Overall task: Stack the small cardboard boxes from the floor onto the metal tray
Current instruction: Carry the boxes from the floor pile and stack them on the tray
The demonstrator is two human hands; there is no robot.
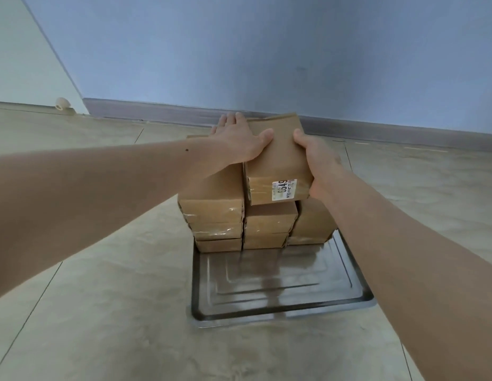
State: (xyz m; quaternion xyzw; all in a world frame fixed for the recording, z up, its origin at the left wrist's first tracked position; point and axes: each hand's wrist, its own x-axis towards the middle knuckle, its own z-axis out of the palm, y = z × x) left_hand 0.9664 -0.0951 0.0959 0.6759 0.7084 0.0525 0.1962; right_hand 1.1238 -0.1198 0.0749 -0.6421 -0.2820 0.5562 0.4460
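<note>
Top box [277, 158]: right hand [319, 158] gripping its side, left hand [239, 141] lying flat, steadying; needing squaring over middle stack [269, 226] on tray [280, 312].

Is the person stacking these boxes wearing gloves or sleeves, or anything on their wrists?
No. Both forearms are bare as far as the picture shows, with no sleeves. The left hand and right hand have no gloves, and no watch, ring or bracelet shows. One small dark spot marks the left forearm.

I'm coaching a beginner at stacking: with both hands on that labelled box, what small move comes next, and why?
Probably lower the labelled box squarely onto the middle stack and straighten it. It sits tilted and twisted above the stacks on the metal tray, gripped by the right hand, with the left hand resting across it.
</note>
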